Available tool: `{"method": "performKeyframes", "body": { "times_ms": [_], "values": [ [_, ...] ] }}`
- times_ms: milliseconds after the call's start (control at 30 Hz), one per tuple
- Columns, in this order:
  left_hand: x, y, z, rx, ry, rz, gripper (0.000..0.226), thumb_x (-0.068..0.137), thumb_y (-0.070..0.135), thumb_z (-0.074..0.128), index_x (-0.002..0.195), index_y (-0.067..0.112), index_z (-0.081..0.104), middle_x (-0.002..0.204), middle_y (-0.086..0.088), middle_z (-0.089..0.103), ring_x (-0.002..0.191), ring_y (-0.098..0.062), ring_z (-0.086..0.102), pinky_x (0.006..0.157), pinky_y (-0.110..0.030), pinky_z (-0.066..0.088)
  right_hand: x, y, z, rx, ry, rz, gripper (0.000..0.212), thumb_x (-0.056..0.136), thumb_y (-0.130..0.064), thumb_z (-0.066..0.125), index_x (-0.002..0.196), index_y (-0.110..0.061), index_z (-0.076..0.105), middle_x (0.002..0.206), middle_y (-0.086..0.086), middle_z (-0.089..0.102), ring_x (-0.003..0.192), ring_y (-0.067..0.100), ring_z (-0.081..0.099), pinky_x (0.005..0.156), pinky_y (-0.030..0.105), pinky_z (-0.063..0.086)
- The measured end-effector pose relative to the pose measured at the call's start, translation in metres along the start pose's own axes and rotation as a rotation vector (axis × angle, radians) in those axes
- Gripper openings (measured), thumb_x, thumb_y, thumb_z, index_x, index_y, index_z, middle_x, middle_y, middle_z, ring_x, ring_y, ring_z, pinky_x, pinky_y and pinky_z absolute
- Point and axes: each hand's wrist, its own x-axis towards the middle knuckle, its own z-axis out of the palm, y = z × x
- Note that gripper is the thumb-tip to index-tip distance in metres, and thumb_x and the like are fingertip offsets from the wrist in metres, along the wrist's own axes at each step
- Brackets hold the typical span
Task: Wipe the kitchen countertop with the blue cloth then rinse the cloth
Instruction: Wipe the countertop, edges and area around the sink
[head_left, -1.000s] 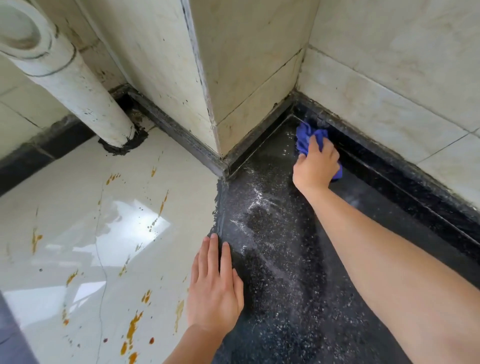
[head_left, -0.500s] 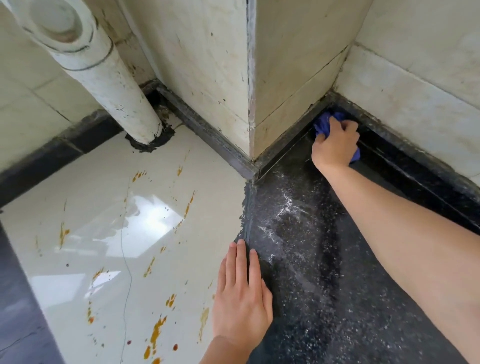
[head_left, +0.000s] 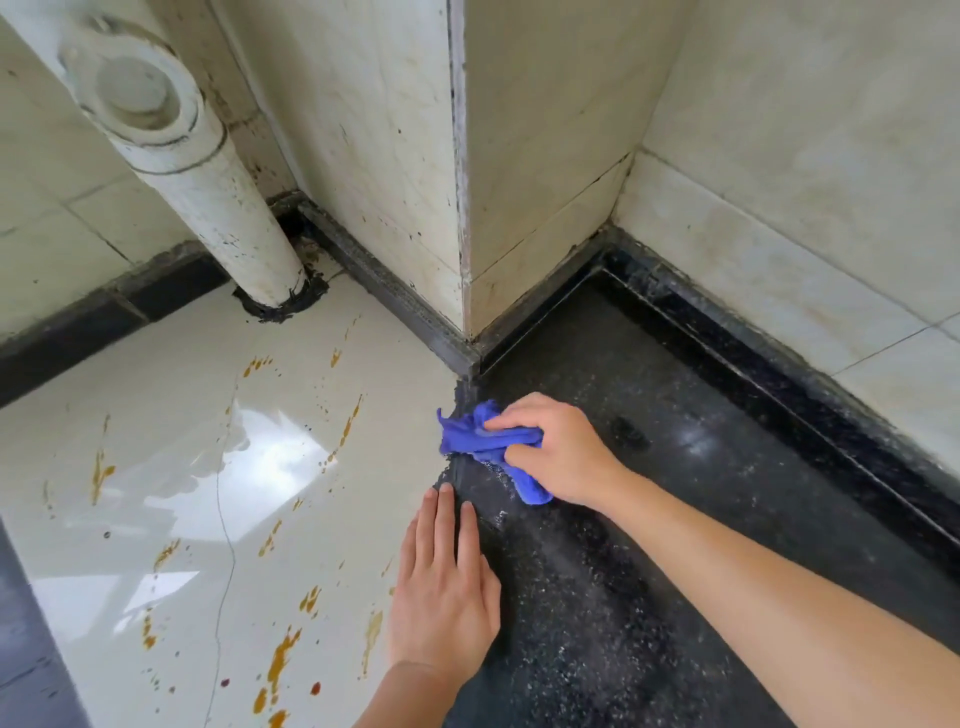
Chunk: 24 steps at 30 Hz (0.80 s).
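The blue cloth (head_left: 480, 436) is bunched up on the dark speckled countertop (head_left: 649, 519), right at the seam where the black stone meets the glossy cream surface (head_left: 208, 493). My right hand (head_left: 556, 449) grips the cloth, fingers curled over it, pressing it down on the stone. My left hand (head_left: 444, 592) lies flat with straight fingers across the seam, just below the cloth, holding nothing. White dusty residue streaks the dark stone near both hands.
A white pipe (head_left: 208, 182) enters the cream surface at the back left. A tiled wall corner (head_left: 460, 208) juts out between the two surfaces. Orange-brown stains (head_left: 283, 660) dot the cream surface. A black raised edge (head_left: 779, 384) lines the back right wall.
My right hand has dragged the blue cloth from the far corner by the wall back toward me, to the seam near my left hand. The left hand stayed put.
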Motion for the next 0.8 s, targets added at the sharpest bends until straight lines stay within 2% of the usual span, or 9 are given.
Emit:
{"method": "performKeyframes", "body": {
  "times_ms": [100, 167, 233, 333, 367, 433, 500, 633, 800],
  "values": [
    [0.000, 0.000, 0.001, -0.008, 0.018, 0.005, 0.053, 0.089, 0.027, 0.036, 0.129, -0.002, 0.057, 0.143, -0.025, 0.045, 0.134, -0.040, 0.042, 0.111, -0.045, 0.024, 0.026, 0.005, -0.055, 0.367, 0.326, 0.315, 0.027, 0.076, 0.003, 0.057, 0.091, -0.013, 0.072, 0.077, -0.004, 0.069, 0.062, 0.002, 0.061, 0.056, 0.015, 0.049],
    [0.000, -0.001, 0.003, -0.003, 0.033, 0.009, 0.054, 0.090, 0.027, 0.036, 0.130, -0.002, 0.056, 0.143, -0.024, 0.045, 0.134, -0.040, 0.042, 0.110, -0.046, 0.025, 0.060, 0.016, -0.092, 0.627, 0.480, 0.528, 0.013, 0.080, -0.003, 0.051, 0.079, -0.004, 0.064, 0.054, -0.004, 0.059, 0.040, 0.008, 0.050, 0.038, 0.016, 0.042],
    [0.000, -0.001, 0.005, 0.003, 0.039, 0.018, 0.054, 0.090, 0.028, 0.037, 0.131, -0.001, 0.056, 0.144, -0.024, 0.044, 0.135, -0.039, 0.041, 0.109, -0.046, 0.026, 0.100, 0.022, -0.116, 0.711, 0.567, 0.612, 0.010, 0.081, -0.019, 0.052, 0.072, -0.015, 0.052, 0.063, -0.005, 0.055, 0.046, 0.006, 0.052, 0.052, 0.021, 0.053],
    [0.000, -0.002, 0.007, 0.010, 0.042, 0.031, 0.054, 0.090, 0.030, 0.038, 0.131, -0.001, 0.055, 0.144, -0.024, 0.043, 0.135, -0.040, 0.040, 0.109, -0.047, 0.026, 0.155, 0.016, -0.105, 0.738, 0.607, 0.569, 0.020, 0.099, -0.020, 0.038, 0.081, -0.021, 0.044, 0.084, -0.007, 0.045, 0.063, -0.002, 0.051, 0.067, 0.019, 0.050],
    [0.001, -0.002, 0.007, 0.013, 0.041, 0.032, 0.054, 0.090, 0.030, 0.039, 0.132, -0.001, 0.055, 0.144, -0.024, 0.043, 0.135, -0.040, 0.040, 0.109, -0.047, 0.026, 0.168, 0.013, -0.094, 0.768, 0.634, 0.578, 0.017, 0.100, -0.019, 0.034, 0.094, -0.016, 0.050, 0.095, -0.004, 0.050, 0.074, 0.004, 0.054, 0.074, 0.025, 0.051],
    [0.000, -0.003, 0.009, 0.016, 0.039, 0.035, 0.054, 0.090, 0.030, 0.040, 0.132, 0.000, 0.055, 0.145, -0.024, 0.043, 0.135, -0.040, 0.039, 0.110, -0.047, 0.025, 0.180, 0.004, -0.070, 0.650, 0.662, 0.669, 0.038, 0.098, -0.023, 0.036, 0.132, -0.007, 0.041, 0.130, 0.008, 0.048, 0.108, 0.022, 0.055, 0.092, 0.036, 0.046],
    [0.000, -0.004, 0.009, 0.014, 0.035, 0.037, 0.054, 0.089, 0.030, 0.040, 0.132, 0.000, 0.054, 0.145, -0.024, 0.042, 0.136, -0.040, 0.038, 0.111, -0.048, 0.024, 0.174, -0.010, -0.049, 0.483, 0.731, 0.780, 0.050, 0.099, -0.026, 0.041, 0.143, -0.008, 0.028, 0.145, 0.015, 0.036, 0.124, 0.031, 0.046, 0.096, 0.036, 0.042],
    [0.001, -0.003, 0.007, -0.006, 0.035, 0.029, 0.053, 0.088, 0.027, 0.040, 0.131, -0.001, 0.055, 0.144, -0.025, 0.043, 0.135, -0.040, 0.040, 0.110, -0.047, 0.026, 0.127, -0.042, 0.013, 0.627, 0.832, 0.786, 0.052, 0.094, -0.028, 0.055, 0.136, -0.008, 0.033, 0.139, 0.017, 0.044, 0.117, 0.034, 0.052, 0.079, 0.030, 0.036],
    [0.001, -0.004, 0.005, -0.004, 0.023, 0.016, 0.053, 0.088, 0.026, 0.039, 0.131, -0.001, 0.056, 0.144, -0.024, 0.044, 0.135, -0.040, 0.041, 0.113, -0.046, 0.022, 0.071, -0.068, 0.057, 0.745, 0.587, 0.688, 0.037, 0.090, -0.018, 0.063, 0.118, -0.007, 0.042, 0.117, 0.013, 0.055, 0.094, 0.027, 0.060, 0.073, 0.032, 0.046]
  ]
}}
